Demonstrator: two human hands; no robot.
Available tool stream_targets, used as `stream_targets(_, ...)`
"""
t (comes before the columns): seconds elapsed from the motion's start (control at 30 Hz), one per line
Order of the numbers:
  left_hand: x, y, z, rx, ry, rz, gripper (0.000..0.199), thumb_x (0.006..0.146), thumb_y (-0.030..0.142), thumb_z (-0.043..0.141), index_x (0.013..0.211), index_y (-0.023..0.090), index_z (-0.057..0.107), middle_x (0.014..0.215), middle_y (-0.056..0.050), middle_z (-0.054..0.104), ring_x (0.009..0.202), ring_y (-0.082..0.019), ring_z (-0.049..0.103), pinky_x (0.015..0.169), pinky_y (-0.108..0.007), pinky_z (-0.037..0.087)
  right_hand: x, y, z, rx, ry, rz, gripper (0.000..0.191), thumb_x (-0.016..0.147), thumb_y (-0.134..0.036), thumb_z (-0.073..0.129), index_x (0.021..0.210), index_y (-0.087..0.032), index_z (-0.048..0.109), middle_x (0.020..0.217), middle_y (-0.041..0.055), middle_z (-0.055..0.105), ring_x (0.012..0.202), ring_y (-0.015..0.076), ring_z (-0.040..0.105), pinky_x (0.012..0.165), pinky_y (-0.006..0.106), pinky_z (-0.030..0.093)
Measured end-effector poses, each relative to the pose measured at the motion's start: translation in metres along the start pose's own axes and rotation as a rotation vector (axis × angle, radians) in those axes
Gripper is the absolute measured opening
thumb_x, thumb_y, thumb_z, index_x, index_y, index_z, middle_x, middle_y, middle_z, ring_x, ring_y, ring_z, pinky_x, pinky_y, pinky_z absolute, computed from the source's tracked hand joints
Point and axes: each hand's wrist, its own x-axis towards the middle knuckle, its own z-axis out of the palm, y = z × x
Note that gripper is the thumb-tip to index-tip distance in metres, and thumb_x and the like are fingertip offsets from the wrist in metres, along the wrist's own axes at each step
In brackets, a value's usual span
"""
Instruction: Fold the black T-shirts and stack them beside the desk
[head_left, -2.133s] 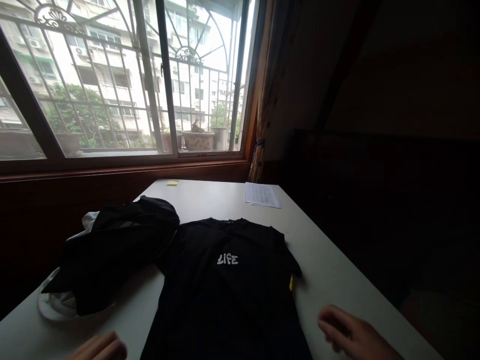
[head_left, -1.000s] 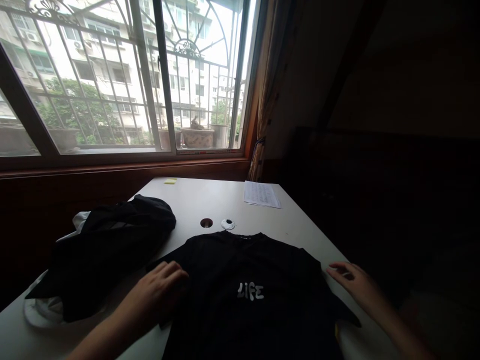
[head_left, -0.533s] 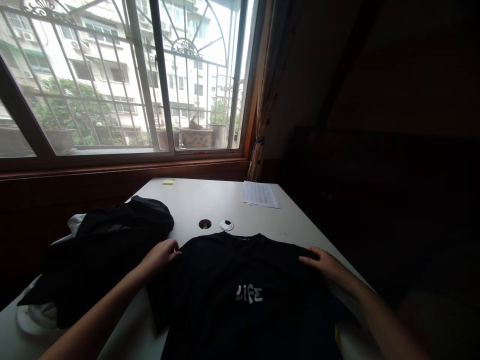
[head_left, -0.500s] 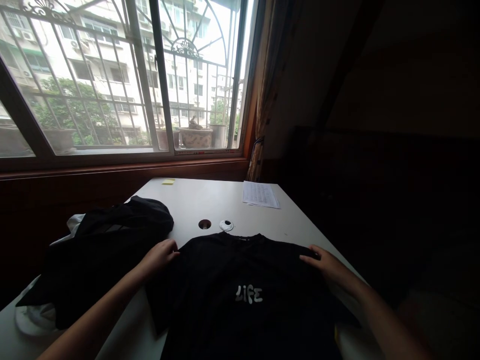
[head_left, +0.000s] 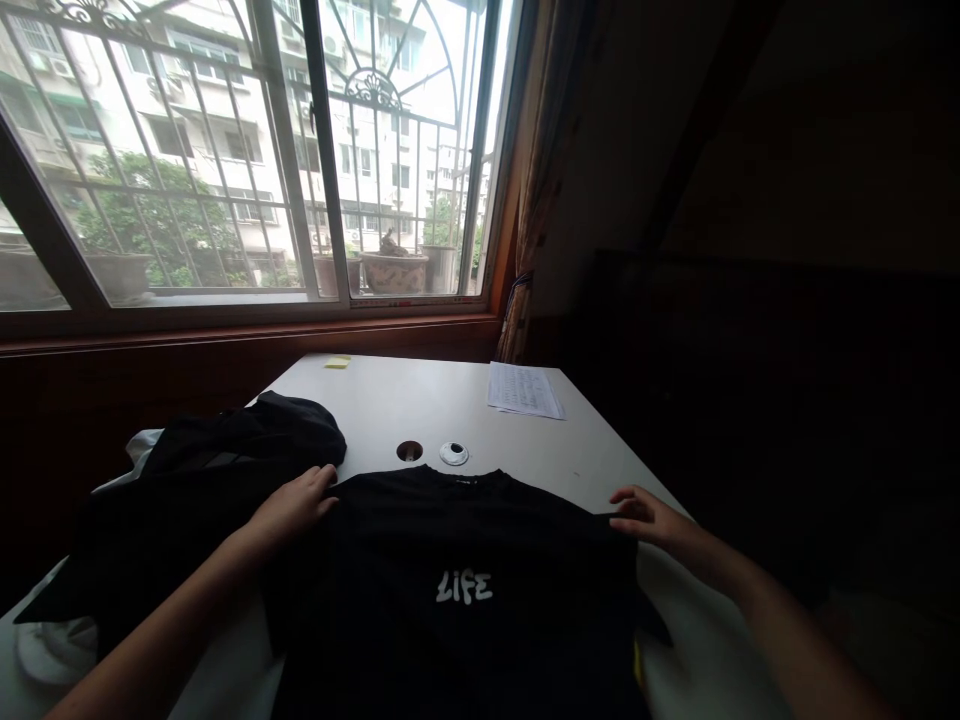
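A black T-shirt (head_left: 465,540) lies spread out in front of me, its collar toward the window and white "LIFE" lettering on its chest. My left hand (head_left: 296,503) is closed on the shirt's left shoulder; the fingertips are partly hidden. At the opposite shoulder, my right hand (head_left: 651,515) has its thumb and fingers apart, the thumb close to or touching the cloth. A small yellow patch shows beside the shirt's lower right edge.
Crumpled black and white clothes (head_left: 180,520) lie on the left of the white table (head_left: 420,390). Farther back are printed papers (head_left: 525,390), a yellow note (head_left: 337,362), a round cable hole (head_left: 409,452) and its white cover (head_left: 454,454). A barred window stands behind.
The T-shirt has shifted left along with my left hand. My right hand's fingers have spread and loosened from the shoulder.
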Motion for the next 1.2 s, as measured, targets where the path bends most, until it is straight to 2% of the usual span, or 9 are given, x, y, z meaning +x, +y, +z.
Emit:
stream_targets(0.13, 0.01, 0.008, 0.003, 0.127, -0.007, 0.006, 0.038, 0.096, 0.044, 0.049, 0.124, 0.021, 0.06, 0.119, -0.012, 0.063, 0.105, -0.029, 0.063, 0.088, -0.035, 0.048, -0.005, -0.002, 0.005, 0.072, -0.172, 0.142, 0.082, 0.071, -0.051, 0.081, 0.142, -0.028, 0.046, 0.135, 0.0129, 0.06, 0.118, 0.0329, 0.062, 0.097, 0.044, 0.05)
stream_targets(0.27, 0.029, 0.018, 0.01, 0.133, -0.018, 0.01, 0.04, 0.095, 0.04, 0.054, 0.129, 0.02, 0.06, 0.121, -0.012, 0.063, 0.108, -0.029, 0.063, 0.088, -0.035, 0.049, -0.009, -0.009, 0.01, 0.081, -0.238, 0.098, 0.07, 0.074, -0.045, 0.079, 0.135, -0.026, 0.052, 0.131, 0.0104, 0.063, 0.121, 0.0313, 0.06, 0.102, 0.042, 0.047)
stream_targets(0.47, 0.054, 0.033, 0.025, 0.109, -0.017, 0.013, 0.036, 0.093, 0.026, 0.058, 0.128, 0.019, 0.059, 0.122, -0.013, 0.065, 0.107, -0.027, 0.065, 0.087, -0.033, 0.05, -0.012, -0.017, 0.01, 0.014, -0.039, -0.074, 0.041, 0.078, -0.049, 0.072, 0.109, -0.024, 0.063, 0.112, 0.0068, 0.067, 0.11, 0.0296, 0.064, 0.092, 0.039, 0.051)
stream_targets(0.57, 0.058, 0.04, 0.031, 0.099, -0.002, 0.038, 0.032, 0.095, 0.021, 0.055, 0.126, 0.021, 0.06, 0.12, -0.01, 0.068, 0.109, -0.025, 0.064, 0.088, -0.031, 0.049, -0.008, -0.011, 0.005, -0.069, 0.046, -0.084, 0.041, 0.079, -0.053, 0.068, 0.108, -0.025, 0.063, 0.114, 0.007, 0.067, 0.104, 0.0281, 0.066, 0.086, 0.037, 0.053)
stream_targets(0.73, 0.057, 0.05, 0.041, 0.131, 0.094, 0.065, 0.034, 0.099, 0.019, 0.048, 0.132, 0.021, 0.057, 0.125, -0.01, 0.065, 0.116, -0.026, 0.058, 0.089, -0.033, 0.047, -0.004, -0.006, -0.008, -0.459, 0.229, -0.052, 0.039, 0.078, -0.047, 0.066, 0.113, -0.03, 0.068, 0.11, 0.0069, 0.072, 0.102, 0.0283, 0.067, 0.085, 0.035, 0.051)
stream_targets(0.93, 0.053, 0.058, 0.055, 0.188, 0.205, 0.068, 0.037, 0.1, 0.017, 0.041, 0.134, 0.017, 0.057, 0.121, -0.014, 0.061, 0.111, -0.03, 0.054, 0.09, -0.04, 0.046, -0.001, 0.014, -0.017, -0.656, 0.107, 0.131, 0.027, 0.077, -0.037, 0.064, 0.101, -0.025, 0.07, 0.081, 0.0043, 0.072, 0.074, 0.0229, 0.067, 0.062, 0.028, 0.045)
stream_targets(1.0, 0.052, 0.061, 0.056, 0.199, 0.228, 0.075, 0.037, 0.098, 0.016, 0.044, 0.131, 0.019, 0.059, 0.123, -0.015, 0.059, 0.113, -0.031, 0.052, 0.089, -0.041, 0.045, 0.003, 0.025, -0.017, -0.759, 0.094, 0.164, 0.023, 0.076, -0.031, 0.063, 0.098, -0.024, 0.07, 0.083, 0.0044, 0.072, 0.078, 0.024, 0.067, 0.064, 0.029, 0.045)
stream_targets(1.07, 0.052, 0.064, 0.054, 0.197, 0.235, 0.106, 0.035, 0.096, 0.015, 0.047, 0.127, 0.022, 0.062, 0.127, -0.013, 0.057, 0.116, -0.031, 0.05, 0.092, -0.041, 0.044, 0.009, 0.03, -0.012, -0.902, 0.19, 0.138, 0.024, 0.077, -0.026, 0.063, 0.1, -0.025, 0.07, 0.096, 0.0064, 0.071, 0.091, 0.0278, 0.066, 0.07, 0.033, 0.046)
stream_targets(1.2, 0.059, 0.077, 0.055, 0.163, 0.203, 0.193, 0.029, 0.097, 0.021, 0.05, 0.123, 0.024, 0.064, 0.129, -0.009, 0.058, 0.121, -0.028, 0.048, 0.101, -0.039, 0.041, 0.024, 0.011, 0.018, -1.001, 0.345, -0.091, 0.021, 0.082, -0.026, 0.062, 0.101, -0.027, 0.071, 0.111, 0.0098, 0.066, 0.107, 0.0312, 0.059, 0.084, 0.039, 0.046)
